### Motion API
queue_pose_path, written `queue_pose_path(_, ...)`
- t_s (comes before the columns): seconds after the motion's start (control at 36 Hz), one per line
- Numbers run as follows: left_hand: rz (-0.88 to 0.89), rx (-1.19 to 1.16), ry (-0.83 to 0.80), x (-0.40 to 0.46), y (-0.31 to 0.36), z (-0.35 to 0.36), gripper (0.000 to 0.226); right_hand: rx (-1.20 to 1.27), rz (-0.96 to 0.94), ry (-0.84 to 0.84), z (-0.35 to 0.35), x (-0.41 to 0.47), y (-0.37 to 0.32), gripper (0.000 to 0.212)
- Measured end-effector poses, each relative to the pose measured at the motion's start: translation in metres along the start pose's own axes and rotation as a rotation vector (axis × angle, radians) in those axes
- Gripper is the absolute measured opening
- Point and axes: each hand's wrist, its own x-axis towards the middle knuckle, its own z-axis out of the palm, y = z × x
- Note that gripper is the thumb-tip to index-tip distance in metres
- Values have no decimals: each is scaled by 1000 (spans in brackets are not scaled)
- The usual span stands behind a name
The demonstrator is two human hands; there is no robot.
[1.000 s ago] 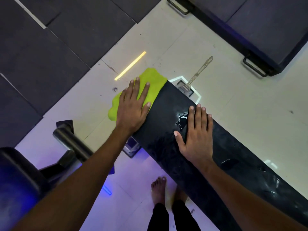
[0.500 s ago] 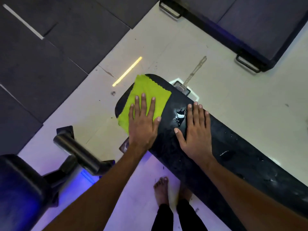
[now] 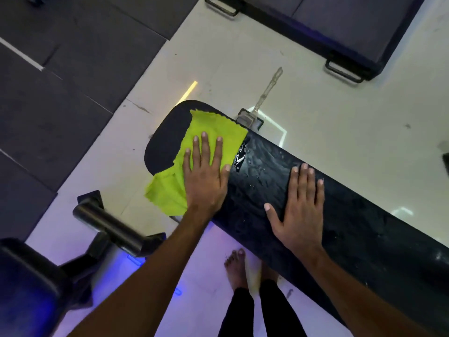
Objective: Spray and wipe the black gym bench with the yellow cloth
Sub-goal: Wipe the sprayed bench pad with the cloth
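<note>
The black gym bench (image 3: 352,229) runs from the centre down to the lower right, its pad wet and shiny. The yellow cloth (image 3: 213,132) lies spread over the bench's far end, with one part hanging off the near edge. My left hand (image 3: 206,176) presses flat on the cloth, fingers spread. A small puddle of liquid (image 3: 239,158) glistens just right of the cloth. My right hand (image 3: 298,207) rests flat on the bare pad further right, holding nothing. No spray bottle is in view.
A dark metal bar of another machine (image 3: 109,224) juts out at the lower left beside a padded seat (image 3: 26,288). Dark floor mats (image 3: 60,81) cover the upper left. A dark platform with handles (image 3: 340,32) sits at the top right. My bare feet (image 3: 238,268) stand under the bench.
My left hand has slid the cloth from beyond the bench's left edge onto the pad, moving right toward the puddle. My right hand has shifted further right along the bench.
</note>
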Motion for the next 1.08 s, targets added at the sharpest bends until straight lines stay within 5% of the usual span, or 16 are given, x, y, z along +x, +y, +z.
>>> queue_pose_path(0.28, 232, 33, -20, 54, 33, 0, 62, -22, -6, 15, 4, -1, 0, 100)
queue_pose_path(0.53, 88, 34, -42, -29, 36, 8, 68, -25, -2, -1, -1, -1, -1, 102)
queue_pose_path(0.72, 500, 122, -74, 32, -3, -4, 63, -20, -9, 16, 3, -1, 0, 100)
queue_pose_path(0.94, 195, 89, -28, -31, 9, 7, 66, -41, -3, 7, 4, 0, 0, 103)
queue_pose_path(1.08, 430, 102, -33, 10, 30, 4, 63, -43, -6, 12, 5, 0, 0, 103)
